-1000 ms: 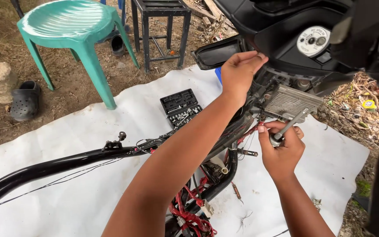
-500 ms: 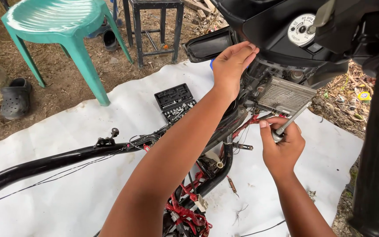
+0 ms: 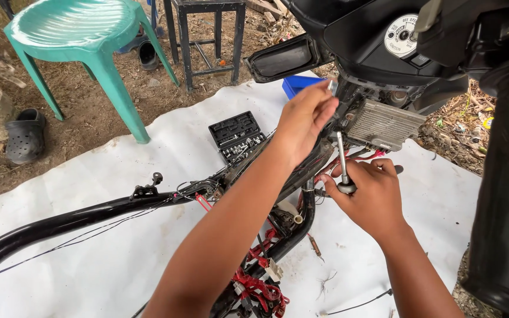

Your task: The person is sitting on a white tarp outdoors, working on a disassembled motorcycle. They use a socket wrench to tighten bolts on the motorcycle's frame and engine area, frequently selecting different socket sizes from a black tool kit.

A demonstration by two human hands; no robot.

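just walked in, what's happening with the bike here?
A person is working on a stripped motorcycle frame laid over a white sheet. The right hand holds a metal socket wrench upright, pointing up under a finned metal box below the black dash panel. The left hand reaches to the same spot and pinches something small. An open socket set case lies on the sheet, with a green plastic stool behind.

White sheet (image 3: 119,153) spread over bare dirt ground (image 3: 60,126). On the sheet: open black socket case (image 3: 237,135) at 12 o'clock; blue tray (image 3: 298,84) at 1 o'clock; loose wire (image 3: 357,303) at 5 o'clock. On the dirt: green plastic stool (image 3: 78,35), black metal stool (image 3: 204,35), dark clog (image 3: 25,134) at 10 o'clock.
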